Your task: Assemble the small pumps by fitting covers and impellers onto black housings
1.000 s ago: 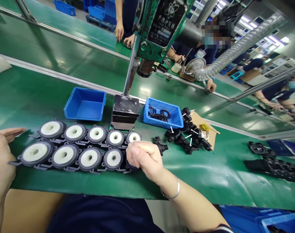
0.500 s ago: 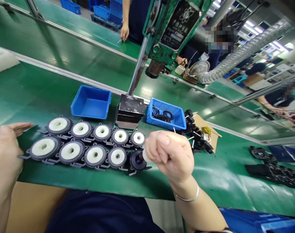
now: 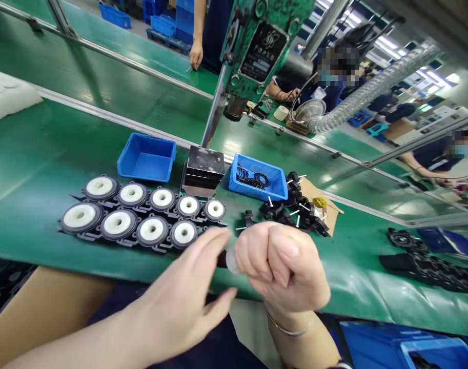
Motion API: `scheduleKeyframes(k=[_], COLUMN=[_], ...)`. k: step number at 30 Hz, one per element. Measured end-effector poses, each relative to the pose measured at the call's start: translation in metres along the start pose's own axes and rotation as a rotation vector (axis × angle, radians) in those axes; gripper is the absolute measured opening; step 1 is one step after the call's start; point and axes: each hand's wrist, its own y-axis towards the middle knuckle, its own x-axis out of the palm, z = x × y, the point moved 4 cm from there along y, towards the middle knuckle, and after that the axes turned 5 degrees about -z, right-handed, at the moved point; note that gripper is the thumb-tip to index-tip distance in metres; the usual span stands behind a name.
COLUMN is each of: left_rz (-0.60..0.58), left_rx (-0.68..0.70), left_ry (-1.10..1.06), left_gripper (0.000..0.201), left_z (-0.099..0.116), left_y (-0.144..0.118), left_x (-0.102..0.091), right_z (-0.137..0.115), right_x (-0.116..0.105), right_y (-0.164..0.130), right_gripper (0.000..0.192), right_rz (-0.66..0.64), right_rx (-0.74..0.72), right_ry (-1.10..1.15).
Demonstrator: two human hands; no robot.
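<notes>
On the press point(image 3: 280, 13), above the table's point(image 3: 352, 256) far edge, a black plate point(image 3: 261, 60) carries a pale, atom-like emblem point(image 3: 270, 39). Under it run larger Chinese characters point(image 3: 263, 52) and smaller lines, too blurred to read surely.

My right hand point(image 3: 283, 266) is curled around a whitish knob point(image 3: 231, 260), its dark tip point(image 3: 221, 259) pointing toward my left hand point(image 3: 183, 294), whose fingers and thumb are spread; whether they touch, I can't tell. Beyond, white-centred discs point(image 3: 152, 229) lie in two rows on the green table point(image 3: 357, 261). A black block point(image 3: 205, 160) stands between a blue bin point(image 3: 143, 173) and a second bin point(image 3: 252, 192) holding black rings point(image 3: 252, 179).
</notes>
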Motion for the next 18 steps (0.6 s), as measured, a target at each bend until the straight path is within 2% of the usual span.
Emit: scheduleKeyframes(k=[3, 6, 11, 15, 18], left_rz=[-0.159, -0.217, -0.242, -0.204, -0.178], left_rx=[-0.008, -0.05, -0.063, -0.099, -0.096], left_ry=[-0.346, -0.483, -0.537, -0.441, -0.453], left_gripper=[0.03, 0.011, 0.015, 0.024, 0.016], left_z=[0.009, 0.009, 0.008, 0.005, 0.006], left_y=[0.027, 0.037, 0.027, 0.019, 0.017], left_x=[0.036, 0.063, 0.092, 0.103, 0.109], right_z=[-0.003, -0.005, -0.011, -0.017, -0.018], right_x=[0.001, -0.005, -0.016, -0.015, -0.015], right_y=[-0.023, -0.044, -0.067, -0.073, -0.074], right_gripper=[0.044, 0.044, 0.044, 0.045, 0.045], right_rz=[-0.036, -0.021, 0.119, 0.104, 0.08], right_rx=[-0.006, -0.013, -0.051, -0.079, -0.078], right_ry=[-0.173, -0.275, -0.137, -0.117, -0.11])
